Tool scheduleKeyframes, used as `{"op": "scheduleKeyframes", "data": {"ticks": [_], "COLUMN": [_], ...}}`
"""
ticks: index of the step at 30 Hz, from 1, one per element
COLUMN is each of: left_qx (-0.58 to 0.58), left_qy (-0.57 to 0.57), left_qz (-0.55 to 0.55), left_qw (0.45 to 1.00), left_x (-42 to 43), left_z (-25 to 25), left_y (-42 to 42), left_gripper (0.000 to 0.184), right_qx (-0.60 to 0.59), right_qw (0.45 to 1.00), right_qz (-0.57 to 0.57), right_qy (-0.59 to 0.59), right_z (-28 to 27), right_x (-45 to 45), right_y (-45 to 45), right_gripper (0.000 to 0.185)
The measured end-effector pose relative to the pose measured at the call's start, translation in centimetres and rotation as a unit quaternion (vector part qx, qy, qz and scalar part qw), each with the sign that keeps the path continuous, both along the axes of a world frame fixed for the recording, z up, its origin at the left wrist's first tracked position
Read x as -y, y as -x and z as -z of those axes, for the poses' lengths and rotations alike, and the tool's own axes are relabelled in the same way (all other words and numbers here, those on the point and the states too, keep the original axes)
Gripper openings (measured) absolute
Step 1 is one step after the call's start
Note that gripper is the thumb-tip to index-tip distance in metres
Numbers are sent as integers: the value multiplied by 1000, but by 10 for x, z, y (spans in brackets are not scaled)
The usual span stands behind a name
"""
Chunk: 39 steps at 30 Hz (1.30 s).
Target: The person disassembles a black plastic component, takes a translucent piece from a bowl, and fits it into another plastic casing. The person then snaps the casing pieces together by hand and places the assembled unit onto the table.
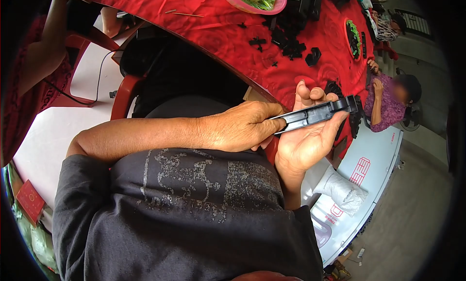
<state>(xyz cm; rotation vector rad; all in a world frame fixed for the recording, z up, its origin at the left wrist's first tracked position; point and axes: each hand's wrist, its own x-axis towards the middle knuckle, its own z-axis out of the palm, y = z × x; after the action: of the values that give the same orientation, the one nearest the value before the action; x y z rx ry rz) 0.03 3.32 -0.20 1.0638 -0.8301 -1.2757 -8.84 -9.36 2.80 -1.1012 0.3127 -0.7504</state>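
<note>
A long, narrow black plastic part (310, 117) lies tilted across my two hands, its hollow, ribbed side facing up and a wider block at its right end. My left hand (238, 126) comes in from the left, back upward, and pinches the part's lower left end. The palm of my right hand (308, 140) faces up beneath the part, with the thumb on its near edge and curled fingertips behind its far edge. My left hand's lower fingers are partly hidden.
On the red-covered table (204, 33) lie scattered black parts (291, 47), a pink basket (276, 6) and a tray of green pieces (353, 38). A person in purple (388, 99) sits right. A white bag (342, 191) rests on a pale panel (383, 157). Another person's arm (46, 52) is upper left.
</note>
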Motion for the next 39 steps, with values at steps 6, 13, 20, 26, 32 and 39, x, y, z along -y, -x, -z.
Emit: {"op": "scheduleKeyframes", "data": {"ticks": [6,13,20,26,32,39], "left_qx": [38,-15,-31,-39,-34,-43], "left_qy": [29,8,10,41,15,20], "left_qz": [-6,12,23,29,26,-8], "left_qw": [999,1000,999,998,999,999], "left_x": [6,12,14,19,15,13], "left_z": [2,-2,-2,3,-6,-7], "left_y": [1,1,4,3,0,1], "left_gripper": [34,38,42,47,52,51], "right_qx": [-39,-70,-65,-73,-65,-70], "right_qw": [997,991,990,990,991,990], "right_qz": [46,75,65,77,46,7], "right_qy": [46,87,110,98,105,126], "right_z": [-3,-8,-8,-11,-11,-12], "right_x": [-9,-10,-11,-16,-18,-23], "right_y": [-1,-1,3,0,3,2], "right_gripper": [47,47,46,47,42,43]}}
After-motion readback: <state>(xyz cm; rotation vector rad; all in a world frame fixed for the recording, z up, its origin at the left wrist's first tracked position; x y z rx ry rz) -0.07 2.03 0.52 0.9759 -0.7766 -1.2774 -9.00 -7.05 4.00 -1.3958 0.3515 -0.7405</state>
